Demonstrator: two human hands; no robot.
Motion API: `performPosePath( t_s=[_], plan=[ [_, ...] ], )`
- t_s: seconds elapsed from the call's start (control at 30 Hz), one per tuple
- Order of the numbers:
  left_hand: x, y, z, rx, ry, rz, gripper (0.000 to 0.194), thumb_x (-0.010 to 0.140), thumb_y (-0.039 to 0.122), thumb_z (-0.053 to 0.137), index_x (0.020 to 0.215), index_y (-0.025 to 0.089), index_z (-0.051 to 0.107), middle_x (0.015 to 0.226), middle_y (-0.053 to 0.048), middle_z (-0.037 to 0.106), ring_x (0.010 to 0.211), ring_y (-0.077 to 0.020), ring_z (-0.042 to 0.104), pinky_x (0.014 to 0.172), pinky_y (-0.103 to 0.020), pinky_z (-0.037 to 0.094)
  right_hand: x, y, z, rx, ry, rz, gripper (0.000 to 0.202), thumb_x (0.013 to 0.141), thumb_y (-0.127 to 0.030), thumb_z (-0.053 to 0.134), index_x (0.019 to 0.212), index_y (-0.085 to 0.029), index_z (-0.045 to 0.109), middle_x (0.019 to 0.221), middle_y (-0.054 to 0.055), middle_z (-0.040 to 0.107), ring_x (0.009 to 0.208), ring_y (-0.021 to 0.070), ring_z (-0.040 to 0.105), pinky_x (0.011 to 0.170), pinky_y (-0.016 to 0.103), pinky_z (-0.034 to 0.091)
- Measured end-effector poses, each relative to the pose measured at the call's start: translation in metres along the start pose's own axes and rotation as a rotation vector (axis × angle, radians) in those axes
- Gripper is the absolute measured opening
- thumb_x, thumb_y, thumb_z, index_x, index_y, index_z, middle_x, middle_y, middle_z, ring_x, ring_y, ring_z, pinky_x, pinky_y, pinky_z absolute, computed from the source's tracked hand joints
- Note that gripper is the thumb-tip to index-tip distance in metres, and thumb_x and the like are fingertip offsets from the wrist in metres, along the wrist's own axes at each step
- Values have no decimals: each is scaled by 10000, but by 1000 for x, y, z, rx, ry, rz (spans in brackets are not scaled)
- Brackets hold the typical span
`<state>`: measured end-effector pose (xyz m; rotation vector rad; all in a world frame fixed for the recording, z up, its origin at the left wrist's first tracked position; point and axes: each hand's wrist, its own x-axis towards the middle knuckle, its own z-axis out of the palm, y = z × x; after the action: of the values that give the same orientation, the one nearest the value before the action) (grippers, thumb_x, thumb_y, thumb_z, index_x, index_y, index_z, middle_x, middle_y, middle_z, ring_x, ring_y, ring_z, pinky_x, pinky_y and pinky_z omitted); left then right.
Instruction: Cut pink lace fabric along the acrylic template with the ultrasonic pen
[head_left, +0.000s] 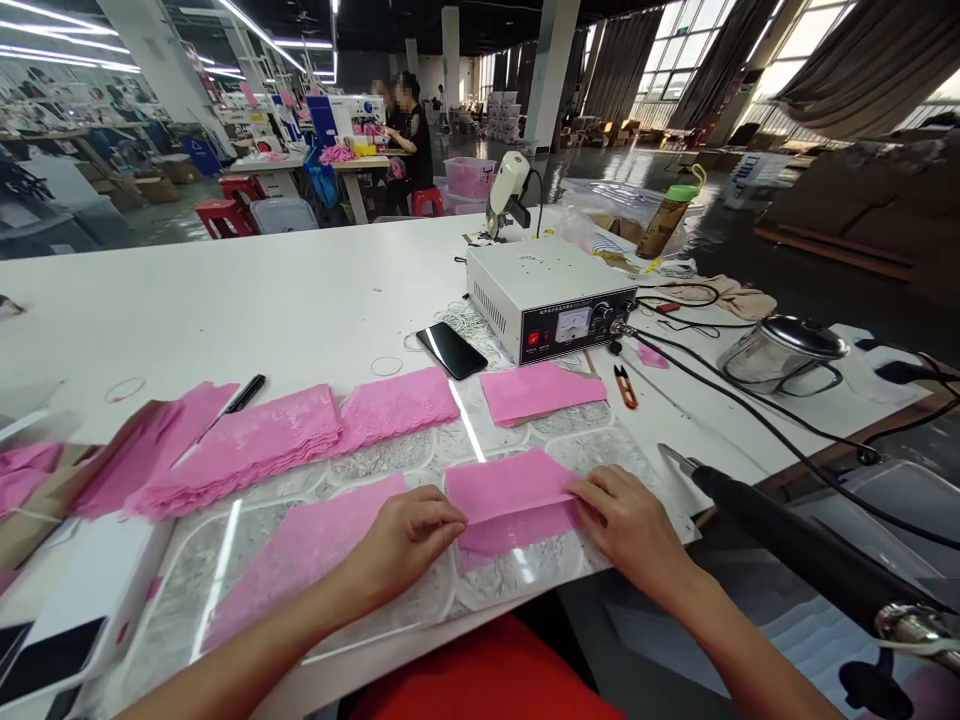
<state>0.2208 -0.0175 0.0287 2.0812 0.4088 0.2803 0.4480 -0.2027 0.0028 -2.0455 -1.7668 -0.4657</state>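
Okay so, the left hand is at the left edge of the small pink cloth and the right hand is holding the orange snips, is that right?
Not quite: the right hand pinches the right edge of the cloth, while the snips lie on the table, as the head view shows. The left hand is at its left edge.

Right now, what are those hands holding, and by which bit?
The right hand pinches the thin pink fabric piece by its right end; the left hand is at its left end, grip unclear.
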Motion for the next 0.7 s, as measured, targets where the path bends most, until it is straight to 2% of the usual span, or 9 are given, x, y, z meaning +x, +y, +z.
performPosePath(
  t_s=[0.17, 0.27, 0.43, 0.53, 0.6, 0.67, 0.7],
  plan=[
    [-1, -1, 7, -231, -20, -165, 174, 806, 329, 643, 776, 183, 732, 771, -35, 672, 719, -152, 587, 688, -268, 458, 22, -6, 3, -42, 77, -25, 214, 881, -99, 497, 881, -183, 693, 662, 31, 650, 619, 167, 574, 596, 306, 429],
    [-5, -3, 3, -377, 3, -282, 298, 823, 439, 624, 873, 161, 715, 806, -55, 704, 747, -170, 630, 722, -298, 505, 54, -24, 8, 81, 134, -105, 223, 888, -112, 497, 897, -198, 702, 733, 36, 697, 658, 166, 611, 639, 312, 456],
    [-24, -7, -32, -671, 130, -463, 554, 859, 636, 488, 982, 114, 630, 937, -138, 709, 818, -207, 689, 779, -364, 550, 108, -84, 20, 328, 136, -399, 225, 890, -88, 494, 901, -192, 693, 873, 59, 727, 779, 173, 638, 723, 322, 475],
    [-43, -13, -55, -789, 203, -558, 602, 850, 701, 411, 873, 127, 592, 861, -130, 698, 774, -214, 694, 736, -370, 564, 127, -131, 26, 444, 74, -655, 219, 883, -70, 488, 864, -173, 680, 851, 57, 722, 773, 172, 633, 690, 321, 480],
    [-58, -18, -64, -818, 235, -603, 623, 835, 728, 390, 808, 135, 580, 778, -105, 679, 694, -196, 679, 666, -337, 562, 133, -155, 28, 548, 22, -807, 252, 890, -59, 463, 931, -186, 677, 893, 40, 729, 820, 160, 645, 720, 308, 502],
    [-70, -22, -69, -808, 248, -627, 620, 815, 730, 429, 790, 133, 596, 740, -90, 665, 659, -183, 661, 622, -305, 546, 136, -164, 29, 660, -8, -855, 293, 905, -70, 443, 1049, -204, 659, 973, 32, 734, 897, 146, 656, 784, 298, 525],
    [-76, -23, -70, -794, 251, -636, 589, 799, 708, 487, 799, 132, 609, 746, -84, 665, 668, -182, 658, 621, -296, 538, 136, -163, 29, 705, -16, -824, 303, 910, -81, 443, 1092, -210, 647, 994, 35, 735, 916, 141, 660, 802, 296, 534]
  ],
)
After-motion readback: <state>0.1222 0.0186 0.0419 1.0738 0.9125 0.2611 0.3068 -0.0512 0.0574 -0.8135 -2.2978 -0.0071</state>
